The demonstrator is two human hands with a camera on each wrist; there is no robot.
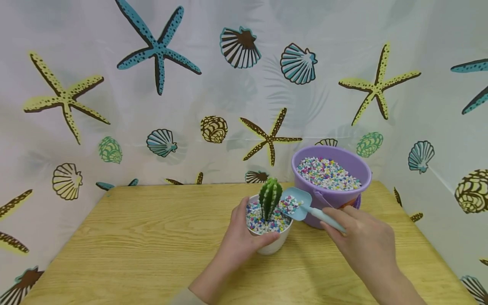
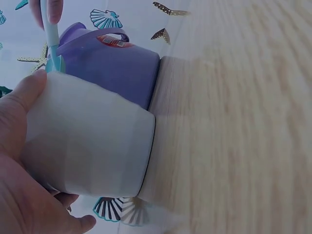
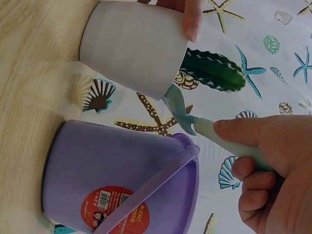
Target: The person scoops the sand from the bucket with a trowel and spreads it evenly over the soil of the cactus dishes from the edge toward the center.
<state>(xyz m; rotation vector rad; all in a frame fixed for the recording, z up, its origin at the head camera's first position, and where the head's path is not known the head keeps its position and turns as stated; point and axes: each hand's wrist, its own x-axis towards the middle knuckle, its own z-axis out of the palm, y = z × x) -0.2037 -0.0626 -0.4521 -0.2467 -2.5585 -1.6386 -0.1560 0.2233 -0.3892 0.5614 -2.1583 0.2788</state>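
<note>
My left hand (image 1: 244,239) grips a white pot (image 2: 92,136) by its left side, thumb across the front near the rim. A green cactus (image 1: 270,198) stands in the pot among multicoloured pebbles (image 1: 261,224). In my right hand (image 1: 367,239) is a light blue toy shovel (image 1: 324,217), held by its handle. Some pebbles lie on its blade, which rests at or just over the pot's right rim beside the cactus. In the right wrist view the blade's tip (image 3: 174,101) meets the pot's edge.
A purple bucket (image 3: 117,151) stands behind and to the right of the pot, filled well up with multicoloured pebbles (image 1: 328,173). Its handle hangs down over a red label. The wooden table (image 1: 145,237) ends at a patterned cloth (image 1: 190,97) behind and at the right.
</note>
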